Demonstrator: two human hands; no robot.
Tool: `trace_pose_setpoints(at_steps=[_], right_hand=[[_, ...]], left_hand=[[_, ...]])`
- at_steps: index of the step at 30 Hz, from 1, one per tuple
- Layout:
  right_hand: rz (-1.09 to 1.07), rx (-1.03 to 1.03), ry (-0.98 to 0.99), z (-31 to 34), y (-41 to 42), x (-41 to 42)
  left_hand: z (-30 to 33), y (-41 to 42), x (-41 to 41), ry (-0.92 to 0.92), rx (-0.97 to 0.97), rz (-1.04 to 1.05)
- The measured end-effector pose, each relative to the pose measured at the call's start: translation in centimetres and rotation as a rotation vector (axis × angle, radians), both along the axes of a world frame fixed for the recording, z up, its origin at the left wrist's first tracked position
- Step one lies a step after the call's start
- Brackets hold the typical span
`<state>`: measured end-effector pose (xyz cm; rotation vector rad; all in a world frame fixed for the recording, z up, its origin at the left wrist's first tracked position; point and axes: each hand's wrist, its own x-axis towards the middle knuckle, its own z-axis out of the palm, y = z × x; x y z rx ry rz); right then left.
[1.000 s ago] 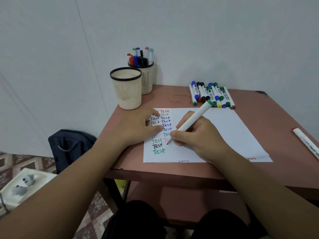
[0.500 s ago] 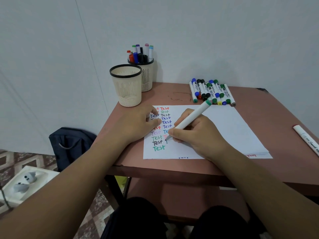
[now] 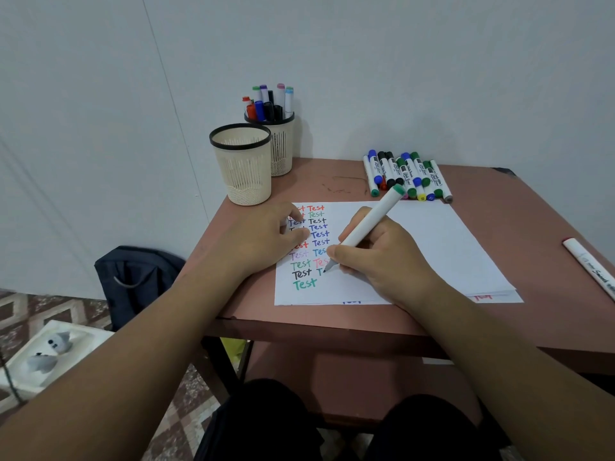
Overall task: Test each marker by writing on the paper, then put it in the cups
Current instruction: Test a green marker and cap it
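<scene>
My right hand (image 3: pixel 382 257) grips a white marker with a green end (image 3: pixel 369 224), its tip touching the white paper (image 3: pixel 442 247) beside a black "Test". Two columns of coloured "Test" words fill the sheet's left side. My left hand (image 3: pixel 263 237) rests on the paper's left edge, fingers loosely curled, covering part of the first column. Two beige mesh cups stand at the back left: the near cup (image 3: pixel 242 164) shows nothing inside, the far cup (image 3: pixel 282 144) holds several markers. A row of several capped markers (image 3: pixel 406 176) lies behind the paper.
The brown table (image 3: pixel 532 221) stands against a white wall. A lone white marker (image 3: pixel 592 271) lies near its right edge. A dark bag (image 3: pixel 136 277) and a white tray with grey toys (image 3: pixel 50 351) sit on the patterned floor at left.
The marker tip has drawn the start of a new word to the right of the black "Test". My left hand has stayed on the paper. The camera tilted slightly.
</scene>
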<state>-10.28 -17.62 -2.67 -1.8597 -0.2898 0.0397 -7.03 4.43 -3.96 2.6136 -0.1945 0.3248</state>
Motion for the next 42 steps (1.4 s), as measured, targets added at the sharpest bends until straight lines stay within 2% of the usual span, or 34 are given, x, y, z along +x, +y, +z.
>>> trace_pose_setpoints(at_steps=[16,32,42], right_hand=[[-0.059,-0.031,-0.034,0.09,-0.14,0.04],[-0.03,-0.028,-0.01,0.1,-0.04,0.01],[-0.103,-0.066,-0.04,0.16,-0.09,0.0]], left_hand=[[0.17,0.02,-0.17,-0.013,0.029,0.004],[-0.05,0.08,0.04,0.005,0.018,0.002],[-0.03,0.07,0.01,0.02,0.002,0.003]])
